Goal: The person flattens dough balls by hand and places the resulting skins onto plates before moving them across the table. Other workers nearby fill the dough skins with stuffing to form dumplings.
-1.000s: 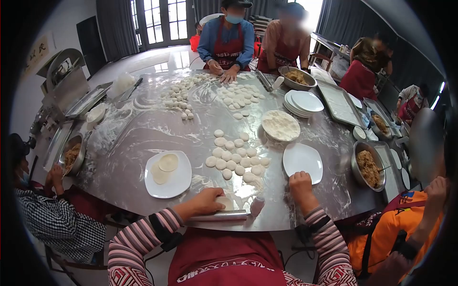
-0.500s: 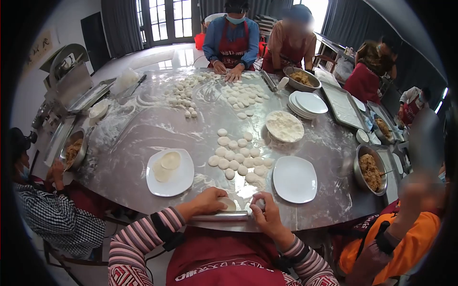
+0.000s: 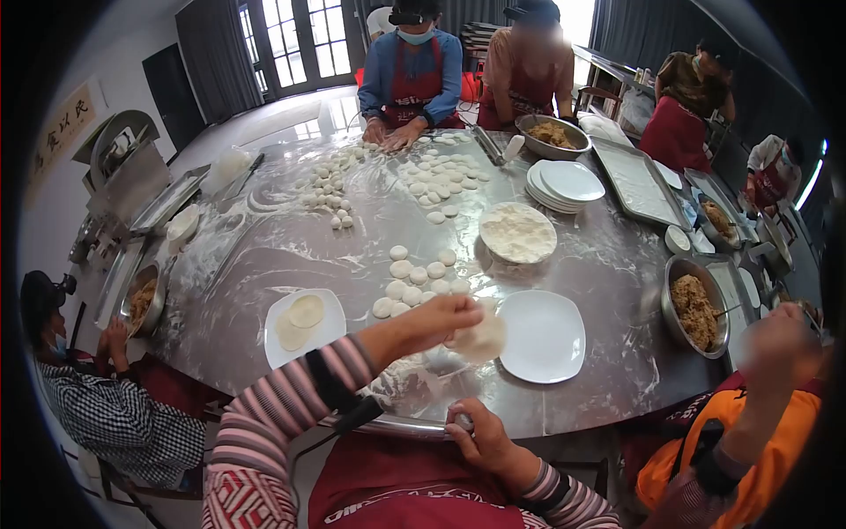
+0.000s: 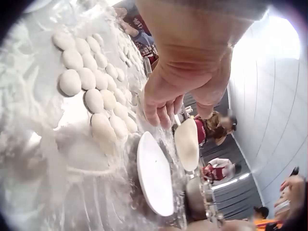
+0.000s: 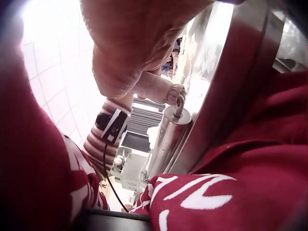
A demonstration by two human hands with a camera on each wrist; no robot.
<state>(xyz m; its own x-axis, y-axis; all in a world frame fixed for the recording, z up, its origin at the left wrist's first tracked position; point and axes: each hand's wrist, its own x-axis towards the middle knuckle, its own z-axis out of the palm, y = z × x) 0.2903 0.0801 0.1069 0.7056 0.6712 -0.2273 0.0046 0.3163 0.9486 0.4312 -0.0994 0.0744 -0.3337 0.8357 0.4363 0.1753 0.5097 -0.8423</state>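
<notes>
My left hand (image 3: pixel 432 322) pinches a thin round dough wrapper (image 3: pixel 484 338) and holds it up in the air. In the head view the wrapper overlaps the left rim of a white square plate (image 3: pixel 551 348); the left wrist view shows the wrapper (image 4: pixel 186 144) hanging below the fingertips. At the table's near edge, my right hand (image 3: pixel 483 434) grips the handle of a metal rolling pin (image 5: pixel 167 137). Most of the pin is hidden under my left arm in the head view. Flattened dough pieces (image 4: pixel 100 79) lie in a cluster beyond my left hand.
To the left, another white plate (image 3: pixel 275 346) holds wrappers. A bowl of flour (image 3: pixel 518 234) stands beyond the dough pieces, near stacked plates (image 3: pixel 568 183). Bowls of filling (image 3: pixel 693 304) stand at the sides. People work around the floury steel table (image 3: pixel 256 264), one close on the right in orange (image 3: pixel 679 467).
My right hand has let go of the right plate, which now sits nearer, and taken the rolling pin's handle. My left hand has lifted the dough wrapper off the table and carried it rightward.
</notes>
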